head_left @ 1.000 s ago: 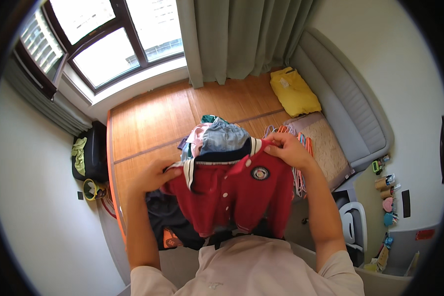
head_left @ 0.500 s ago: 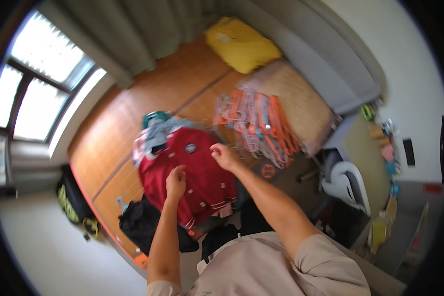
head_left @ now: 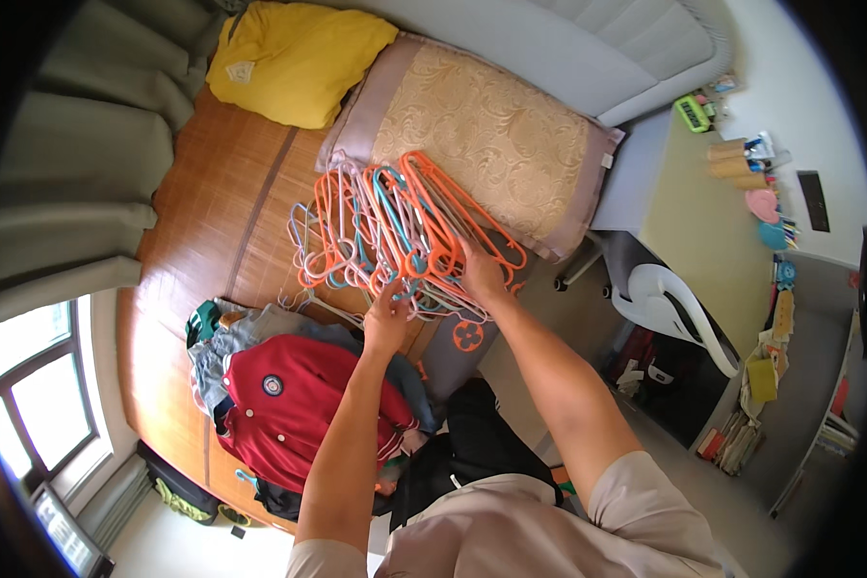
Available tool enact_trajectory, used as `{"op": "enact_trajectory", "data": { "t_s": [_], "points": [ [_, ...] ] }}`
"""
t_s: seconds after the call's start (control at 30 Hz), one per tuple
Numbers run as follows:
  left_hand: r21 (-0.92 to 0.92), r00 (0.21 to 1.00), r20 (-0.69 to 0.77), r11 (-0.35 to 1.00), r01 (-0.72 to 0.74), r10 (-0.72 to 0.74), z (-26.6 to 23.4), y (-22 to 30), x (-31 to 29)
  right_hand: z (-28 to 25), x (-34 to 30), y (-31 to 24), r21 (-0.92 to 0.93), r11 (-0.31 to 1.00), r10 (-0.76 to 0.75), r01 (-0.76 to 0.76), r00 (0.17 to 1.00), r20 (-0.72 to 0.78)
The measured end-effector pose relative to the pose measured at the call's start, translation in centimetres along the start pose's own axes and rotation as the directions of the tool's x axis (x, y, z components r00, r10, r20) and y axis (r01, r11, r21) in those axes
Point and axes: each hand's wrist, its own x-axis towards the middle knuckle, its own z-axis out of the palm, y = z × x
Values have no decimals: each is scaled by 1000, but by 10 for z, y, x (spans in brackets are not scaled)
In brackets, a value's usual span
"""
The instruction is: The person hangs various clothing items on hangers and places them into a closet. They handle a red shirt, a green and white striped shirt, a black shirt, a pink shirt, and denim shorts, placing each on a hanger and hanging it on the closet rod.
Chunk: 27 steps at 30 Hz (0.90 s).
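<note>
Clothes hangers point(head_left: 380, 226), mostly orange, pink, white and blue, lie in a loose pile on the bed point(head_left: 197, 193), toward its edge on the person's side and overlapping the border of a patterned pillow point(head_left: 491, 130). The left hand point(head_left: 386, 320), fingers bent and drawn together, is at the pile's near side; the right hand point(head_left: 482, 277) is at the orange hangers on its right. Whether either hand has closed on a hanger cannot be told. Along the same bed edge, farther left, a red jacket point(head_left: 303, 390) lies over heaped clothes point(head_left: 246, 332). A yellow cushion point(head_left: 299, 63) adjoins the pillow near the headboard edge. Beyond the bed, right: desk point(head_left: 698, 197) and white chair point(head_left: 661, 294).
</note>
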Motion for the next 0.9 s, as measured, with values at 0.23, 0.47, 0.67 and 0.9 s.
{"op": "enact_trajectory", "data": {
  "t_s": [0.23, 0.47, 0.67, 0.9],
  "points": [
    [14, 999, -41, 999, 33, -33, -13, 11, -13, 4, 11, -7, 4, 999, -49, 50, 993, -105],
    [-122, 968, -251, 992, -33, 1, -92, 4, -82, -48, -31, -99, -22, 975, -212, 222, 893, -398],
    [-21, 635, -771, 998, 55, -51, -206, -66, -169, -26, -56, -224, 605, 742, -329, 288, 943, -45],
    [-450, 69, -804, 681, 578, -591, -310, -116, -212, 72, -100, -390, 849, 529, -490, 6, 819, 300]
  ]
}}
